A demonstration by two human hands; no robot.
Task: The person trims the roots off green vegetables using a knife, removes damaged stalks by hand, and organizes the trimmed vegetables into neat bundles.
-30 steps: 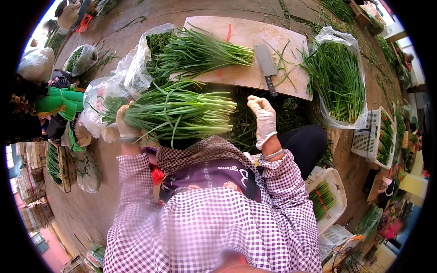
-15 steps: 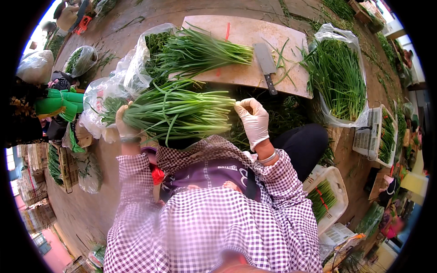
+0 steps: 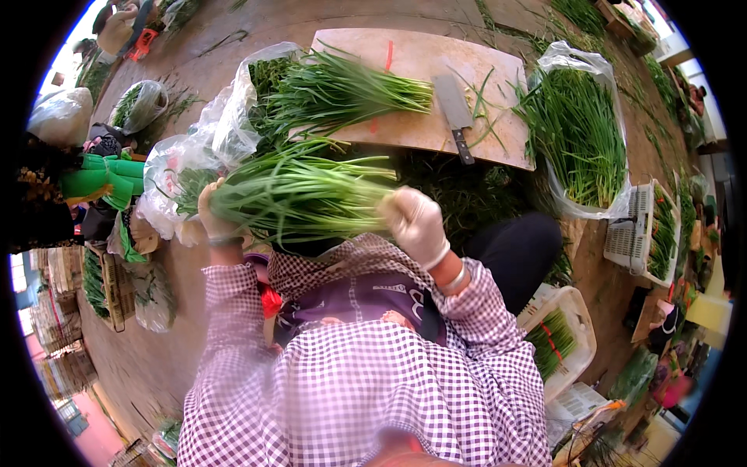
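Observation:
A loose bunch of garlic chives lies crosswise in front of me, its leaf tips to the left and pale stem ends to the right. My left hand, in a pale glove, grips the leafy end; the leaves hide part of its fingers. At the stem ends my gloved right hand is closed, with its fingertips on the chives and slightly blurred. Just beyond, a second bunch of chives rests on a pale board. To its right on the board is a cleaver with a black handle.
An open plastic bag of chives stands right of the board. Crumpled clear plastic lies to the left. A white crate and a pale basket with tied greens stand at the right. Loose greens lie below the board.
My right hand has moved left and slightly nearer to me, onto the stem ends, turning into a fist. The chives shake and blur. My left hand stays nearly in place.

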